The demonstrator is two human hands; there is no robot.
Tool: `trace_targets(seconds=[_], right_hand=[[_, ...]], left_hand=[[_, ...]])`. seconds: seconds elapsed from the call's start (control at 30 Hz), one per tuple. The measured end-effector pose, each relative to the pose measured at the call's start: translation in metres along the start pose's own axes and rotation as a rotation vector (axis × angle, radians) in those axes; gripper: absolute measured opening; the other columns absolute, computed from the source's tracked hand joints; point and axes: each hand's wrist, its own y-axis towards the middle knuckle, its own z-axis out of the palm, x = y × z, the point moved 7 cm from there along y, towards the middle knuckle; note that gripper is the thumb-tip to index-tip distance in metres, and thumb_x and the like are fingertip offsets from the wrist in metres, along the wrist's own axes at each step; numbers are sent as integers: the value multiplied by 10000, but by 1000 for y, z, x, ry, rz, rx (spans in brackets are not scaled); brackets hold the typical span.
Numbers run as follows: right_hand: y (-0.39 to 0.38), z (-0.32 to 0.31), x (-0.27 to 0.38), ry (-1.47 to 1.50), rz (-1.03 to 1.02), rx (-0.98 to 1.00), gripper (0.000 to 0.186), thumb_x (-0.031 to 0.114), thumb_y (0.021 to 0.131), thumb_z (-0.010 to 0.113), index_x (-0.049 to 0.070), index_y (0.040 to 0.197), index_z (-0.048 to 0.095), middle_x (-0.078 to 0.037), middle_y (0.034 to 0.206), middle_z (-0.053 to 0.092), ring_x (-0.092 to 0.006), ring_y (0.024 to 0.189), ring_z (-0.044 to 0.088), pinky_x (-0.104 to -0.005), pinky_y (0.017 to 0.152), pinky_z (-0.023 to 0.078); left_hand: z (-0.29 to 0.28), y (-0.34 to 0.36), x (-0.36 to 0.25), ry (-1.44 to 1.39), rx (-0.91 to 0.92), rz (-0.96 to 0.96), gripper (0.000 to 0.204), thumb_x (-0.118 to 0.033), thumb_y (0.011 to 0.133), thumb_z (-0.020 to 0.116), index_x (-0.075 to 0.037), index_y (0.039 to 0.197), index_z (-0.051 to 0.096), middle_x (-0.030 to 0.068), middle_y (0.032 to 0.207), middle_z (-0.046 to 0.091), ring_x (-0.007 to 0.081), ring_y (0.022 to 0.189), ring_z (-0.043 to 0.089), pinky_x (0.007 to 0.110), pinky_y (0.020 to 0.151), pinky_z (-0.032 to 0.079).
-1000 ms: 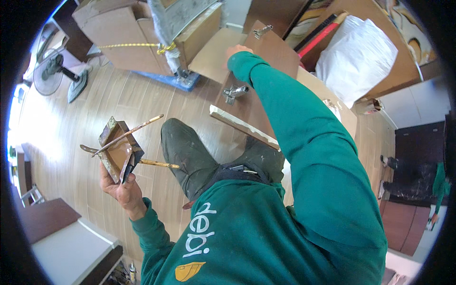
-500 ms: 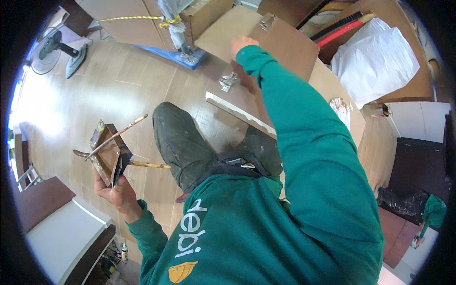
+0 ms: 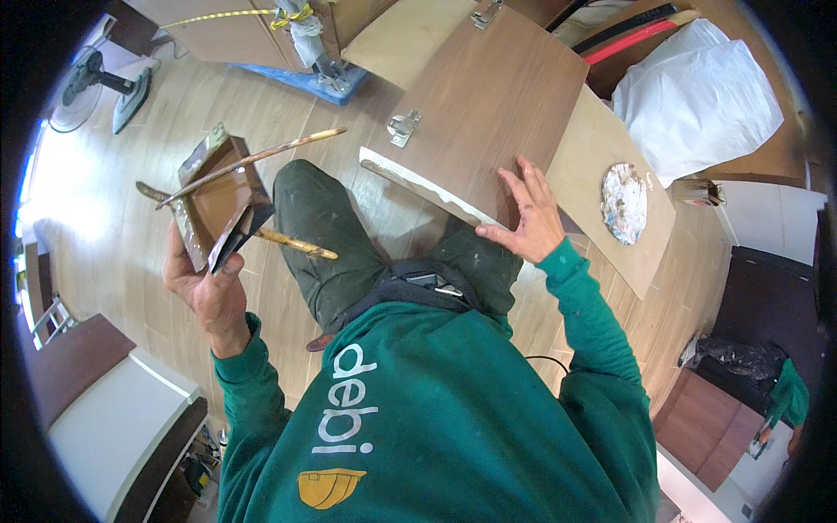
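I see panel (image 3: 497, 96) running lengthwise away, rightward; left hand (image 3: 212, 292) clasps container (image 3: 193, 234), right hand (image 3: 530, 221) splayed on panel's corner.

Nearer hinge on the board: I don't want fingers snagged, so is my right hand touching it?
Apart. The head view shows bare board between the right hand and the nearer hinge.

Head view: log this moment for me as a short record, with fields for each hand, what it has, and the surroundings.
Left hand: holding a small open container
Container contents: brown inside; thin stick across the top, wooden handle poking out to the right
Right hand: fingers spread at the near edge of a brown panel, apparently touching
Panel fittings: metal hinges along its left side
Far left: fan
Far right: white bag
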Motion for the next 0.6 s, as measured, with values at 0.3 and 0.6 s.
trace_targets(seconds=[0.3,0.6], right_hand=[[8,-2,52,245,-162,-85,552,309,731,718,91,1207,542,-187,1069,610,-370,943,588,-450,826,474],[128,80,110,121,-30,149,376,272,832,545,107,1168,572,-192,785,651,-388,727,629,-508,657,497]], left_hand=[[26,-2,-7,-30,42,-6,785,-111,565,876,59,1237,509,97,1093,626,171,981,604,300,880,464],[1,-2,-20,42,-35,49,838,-177,560,895,63,1256,496,91,1091,626,165,991,594,311,894,459]])
